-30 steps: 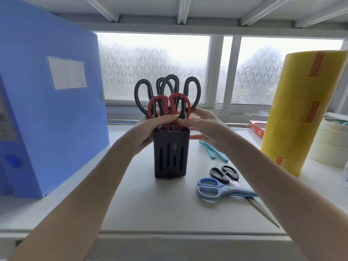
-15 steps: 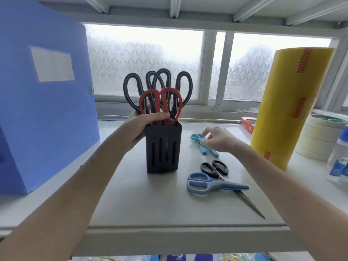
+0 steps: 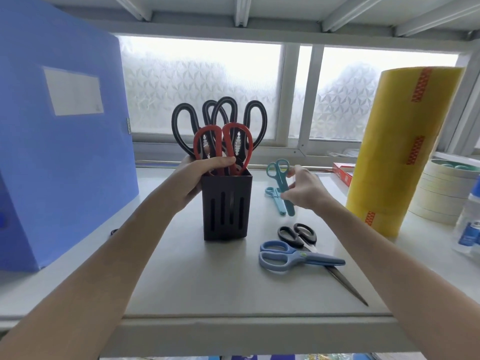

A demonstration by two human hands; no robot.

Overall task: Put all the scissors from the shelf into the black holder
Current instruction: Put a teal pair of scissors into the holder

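Observation:
A black slotted holder (image 3: 226,206) stands mid-shelf with two black-handled scissors (image 3: 233,113) and red-handled scissors (image 3: 223,141) upright inside. My left hand (image 3: 197,175) grips the holder's top left rim, thumb across the red handles. My right hand (image 3: 302,188) pinches small teal scissors (image 3: 281,178), lifted and tilted, handles up. A second teal pair (image 3: 275,198) lies on the shelf just beneath. Nearer me lie black-handled scissors (image 3: 297,233) with long blades and blue scissors (image 3: 291,258) across them.
A big blue file box (image 3: 65,141) stands at the left. A tall stack of yellow tape rolls (image 3: 405,146) rises at the right, with white tape rolls (image 3: 444,193), a glue bottle (image 3: 470,227) and a red box (image 3: 342,172) nearby. The shelf's front edge (image 3: 233,331) is close.
My right hand left the holder, reached right to the teal scissors and has lifted one pair off the shelf. My left hand stays on the holder.

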